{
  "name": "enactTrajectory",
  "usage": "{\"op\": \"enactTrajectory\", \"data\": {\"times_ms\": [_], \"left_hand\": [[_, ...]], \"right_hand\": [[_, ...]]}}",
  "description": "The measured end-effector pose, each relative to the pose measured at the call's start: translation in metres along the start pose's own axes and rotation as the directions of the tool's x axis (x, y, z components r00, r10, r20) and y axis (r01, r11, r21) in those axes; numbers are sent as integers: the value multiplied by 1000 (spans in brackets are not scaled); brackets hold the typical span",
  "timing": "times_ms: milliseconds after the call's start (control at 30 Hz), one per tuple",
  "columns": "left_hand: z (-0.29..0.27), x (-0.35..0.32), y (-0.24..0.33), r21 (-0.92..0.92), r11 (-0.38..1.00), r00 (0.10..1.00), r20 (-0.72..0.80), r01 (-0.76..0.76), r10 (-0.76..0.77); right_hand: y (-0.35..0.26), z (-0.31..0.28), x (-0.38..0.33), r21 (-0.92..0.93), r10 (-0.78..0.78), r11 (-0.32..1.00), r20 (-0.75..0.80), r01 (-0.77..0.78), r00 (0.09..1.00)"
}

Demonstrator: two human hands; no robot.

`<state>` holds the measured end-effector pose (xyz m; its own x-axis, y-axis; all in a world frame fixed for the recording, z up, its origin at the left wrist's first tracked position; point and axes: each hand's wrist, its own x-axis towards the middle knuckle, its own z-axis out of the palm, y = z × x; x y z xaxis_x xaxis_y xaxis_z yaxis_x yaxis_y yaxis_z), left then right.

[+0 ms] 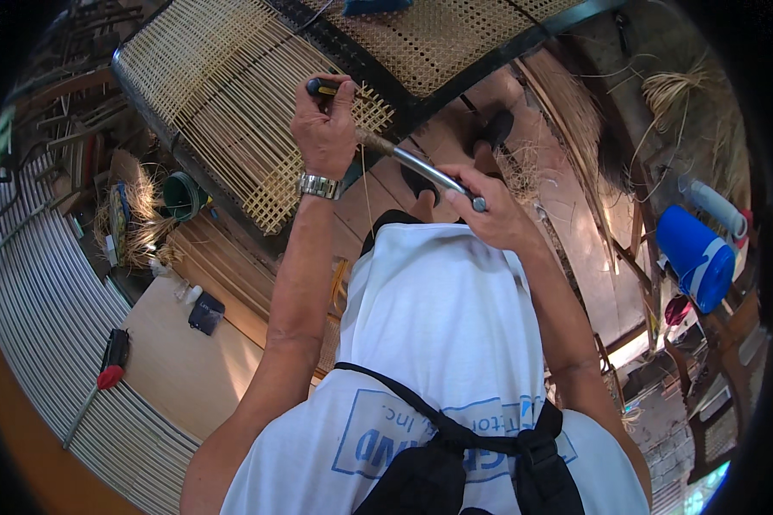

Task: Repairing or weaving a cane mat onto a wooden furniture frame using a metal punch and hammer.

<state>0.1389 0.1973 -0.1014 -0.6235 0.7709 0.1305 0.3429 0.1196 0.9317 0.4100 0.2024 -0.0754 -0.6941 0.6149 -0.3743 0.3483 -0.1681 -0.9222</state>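
Note:
My left hand (325, 129), with a metal watch on its wrist, is closed around a tool with a black-and-yellow handle (322, 87). The tool's lower end is hidden by the fingers. It is held over the edge of a dark-framed panel strung with cane strands (232, 112), where a short stretch of open lattice weave (276, 196) runs along the near side. In my right hand (489, 210) is a silver metal rod (425, 172), slanting up and left toward my left wrist. Its brownish far end is close to my left hand; I cannot tell its kind.
A second panel of finished cane mesh (455, 43) adjoins at the upper right. Loose cane bundles (674, 90) and a blue container (696, 257) lie to the right. At left are a green bucket (180, 196), a wooden board (180, 343) and a red-and-black tool (112, 365).

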Motion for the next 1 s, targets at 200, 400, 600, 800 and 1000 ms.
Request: {"op": "enactTrajectory", "data": {"times_ms": [200,400,600,800,1000], "left_hand": [[3,13,2,175,984,999,38,18,-25],[1,18,14,263,963,991,134,-49,14],[1,14,5,121,992,991,129,-35,19],[3,8,0,119,991,990,132,-54,39],[-24,9,0,88,996,1000,23,-21,19]], "right_hand": [[9,-13,3,141,95,988,-192,-68,977],[2,-16,27,72,53,997,-191,-40,980],[8,-17,16,223,73,975,-263,-13,962],[15,-4,17,134,-8,990,-266,45,964],[-3,-4,5,236,3,970,-269,63,963]]}}
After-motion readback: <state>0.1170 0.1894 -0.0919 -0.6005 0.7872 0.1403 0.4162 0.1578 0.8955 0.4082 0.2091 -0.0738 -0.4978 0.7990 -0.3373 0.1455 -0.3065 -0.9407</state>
